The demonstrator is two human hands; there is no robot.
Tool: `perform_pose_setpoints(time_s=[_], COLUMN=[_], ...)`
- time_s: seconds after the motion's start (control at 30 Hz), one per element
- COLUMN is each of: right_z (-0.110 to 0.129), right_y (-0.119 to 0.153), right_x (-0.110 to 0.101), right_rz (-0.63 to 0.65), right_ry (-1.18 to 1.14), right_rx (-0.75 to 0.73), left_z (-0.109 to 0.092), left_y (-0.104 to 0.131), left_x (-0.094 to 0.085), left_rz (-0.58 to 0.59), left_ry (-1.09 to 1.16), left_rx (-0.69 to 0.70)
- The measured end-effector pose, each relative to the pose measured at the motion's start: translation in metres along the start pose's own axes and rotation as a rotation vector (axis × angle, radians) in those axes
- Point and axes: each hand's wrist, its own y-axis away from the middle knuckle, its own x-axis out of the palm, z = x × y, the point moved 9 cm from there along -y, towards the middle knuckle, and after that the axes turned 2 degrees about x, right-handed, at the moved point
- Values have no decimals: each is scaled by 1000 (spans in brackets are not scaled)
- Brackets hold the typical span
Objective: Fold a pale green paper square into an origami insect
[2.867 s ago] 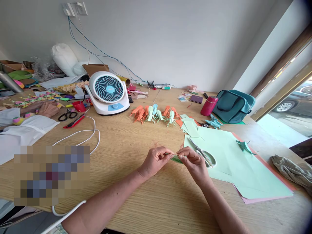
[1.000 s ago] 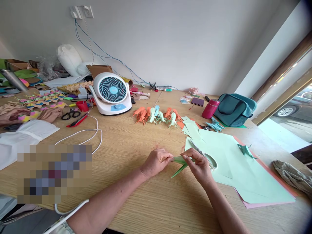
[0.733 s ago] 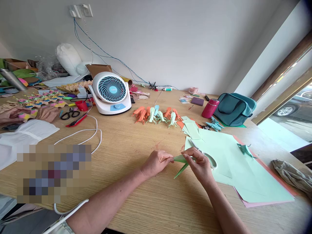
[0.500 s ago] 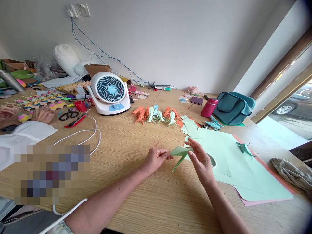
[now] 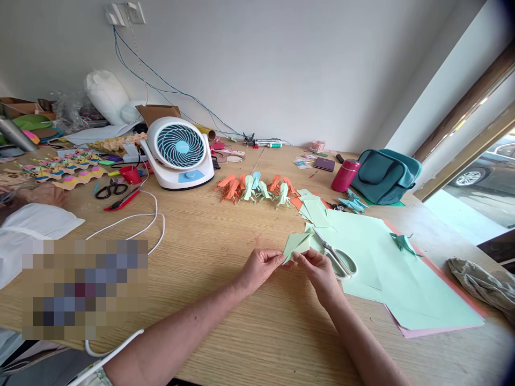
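A folded light-green paper piece (image 5: 296,244) is held between my two hands, just above the table. My left hand (image 5: 262,268) pinches its lower left corner between thumb and fingers. On its lower right edge, my right hand (image 5: 319,272) is closed, thumb in front. Part of the paper is hidden by my fingers. White-handled scissors (image 5: 341,262) lie right beside my right hand, on large light-green sheets (image 5: 370,257). Smaller cut green pieces (image 5: 316,210) lie beyond my hands. Farther back stands a row of folded orange, green and blue paper figures (image 5: 257,187).
A white fan (image 5: 179,153) stands at the back left, its white cable looping forward. Nearby are black scissors (image 5: 111,188) and a red cutter (image 5: 122,200). At right are a pink bottle (image 5: 346,176), a teal bag (image 5: 386,177) and a grey cloth (image 5: 483,284). Another person's hand blurs at far left.
My right hand has moved down and left from the paper's right end and now grips its lower edge. The paper is turned, its folded flaps brought up, and the scissors are uncovered.
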Motion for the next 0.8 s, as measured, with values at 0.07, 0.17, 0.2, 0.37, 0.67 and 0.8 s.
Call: perform_pose_setpoints(time_s=[0.07, 0.17, 0.2, 0.37, 0.67, 0.8], right_z=[1, 3, 3, 1, 6, 3], right_y=[0, 2, 3, 8, 9, 15], right_x=[0, 6, 8, 16, 18, 36], right_rz=[-19, -8, -1, 9, 39, 162], right_ry=[-25, -69, -82, -120, 64, 172], right_rx=[3, 3, 7, 34, -36, -23], left_z=[2, 8, 10, 16, -27, -24], left_y=[1, 2, 2, 6, 3, -2], left_x=[-1, -3, -2, 6, -18, -18], left_rz=[-11, -37, -39, 11, -194, -137], left_ry=[-55, -96, -91, -52, -272, -136], left_rx=[-28, -72, -86, -105, 127, 135])
